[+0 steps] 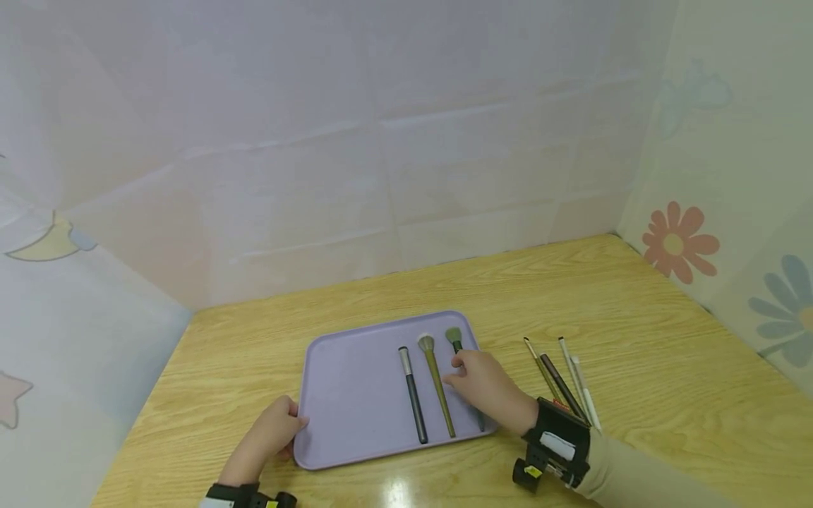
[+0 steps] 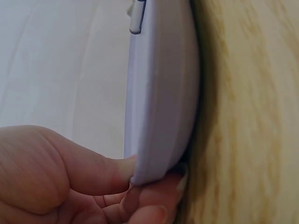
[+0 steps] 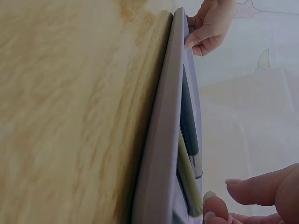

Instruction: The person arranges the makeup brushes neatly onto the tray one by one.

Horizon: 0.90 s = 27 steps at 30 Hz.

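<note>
A lavender tray (image 1: 343, 381) lies on the wooden table. On it lie a black-handled brush (image 1: 413, 395), an olive-handled brush (image 1: 438, 384) and a dark green brush (image 1: 454, 340), side by side with their bristles pointing away. My right hand (image 1: 456, 370) lies over the dark green brush, with curled fingertips pinching its handle; most of the handle is hidden under the hand. My left hand (image 1: 295, 423) grips the tray's near left corner. In the left wrist view the left hand (image 2: 149, 182) has its thumb on the tray rim (image 2: 163, 116) and its fingers beneath.
Several thin pencils and brushes (image 1: 565, 381) lie loose on the table to the right of the tray. Pale walls close in the table at the back, left and right. Bare wood (image 1: 667, 353) shows at the far right.
</note>
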{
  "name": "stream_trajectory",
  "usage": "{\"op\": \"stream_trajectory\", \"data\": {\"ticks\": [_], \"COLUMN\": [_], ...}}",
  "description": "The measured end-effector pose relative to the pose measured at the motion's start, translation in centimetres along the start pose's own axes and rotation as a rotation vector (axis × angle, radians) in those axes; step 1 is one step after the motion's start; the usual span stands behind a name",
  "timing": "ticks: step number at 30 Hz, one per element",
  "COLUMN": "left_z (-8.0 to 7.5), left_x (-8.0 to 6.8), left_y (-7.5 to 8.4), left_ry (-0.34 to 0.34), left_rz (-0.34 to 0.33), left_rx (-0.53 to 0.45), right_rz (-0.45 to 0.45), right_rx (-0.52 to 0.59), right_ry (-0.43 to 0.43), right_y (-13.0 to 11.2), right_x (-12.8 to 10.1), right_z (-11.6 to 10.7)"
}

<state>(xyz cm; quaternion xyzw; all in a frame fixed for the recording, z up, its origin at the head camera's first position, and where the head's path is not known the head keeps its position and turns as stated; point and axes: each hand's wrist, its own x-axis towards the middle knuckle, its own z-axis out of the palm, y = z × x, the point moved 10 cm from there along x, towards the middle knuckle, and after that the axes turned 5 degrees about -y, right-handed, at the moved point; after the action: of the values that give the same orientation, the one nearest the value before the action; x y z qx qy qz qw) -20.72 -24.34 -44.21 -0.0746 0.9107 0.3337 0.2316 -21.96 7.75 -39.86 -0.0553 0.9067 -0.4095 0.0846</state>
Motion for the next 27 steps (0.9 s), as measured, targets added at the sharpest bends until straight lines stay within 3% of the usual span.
{"op": "stream_trajectory", "data": {"ticks": [4,12,23,27], "left_z": [0.0,0.0,0.1,0.0], "left_x": [0.0,-0.2,-0.1,-0.1], "left_y": [0.1,0.2,0.1,0.1], "left_ry": [0.002,0.001,0.002,0.007], "left_rz": [0.002,-0.006,0.006,0.009], "left_rx": [0.001,-0.010,0.007,0.004], "right_rz": [0.008,-0.030,-0.015,-0.013], "right_rx": [0.015,-0.094,-0.024,-0.106], "right_ry": [0.000,0.047,0.027,0.042], "right_y": [0.8,1.7,3.4,3.6], "right_x": [-0.4,-0.6,-1.0,-1.3], "right_z": [-0.9,-2.7,-3.4,-4.2]}}
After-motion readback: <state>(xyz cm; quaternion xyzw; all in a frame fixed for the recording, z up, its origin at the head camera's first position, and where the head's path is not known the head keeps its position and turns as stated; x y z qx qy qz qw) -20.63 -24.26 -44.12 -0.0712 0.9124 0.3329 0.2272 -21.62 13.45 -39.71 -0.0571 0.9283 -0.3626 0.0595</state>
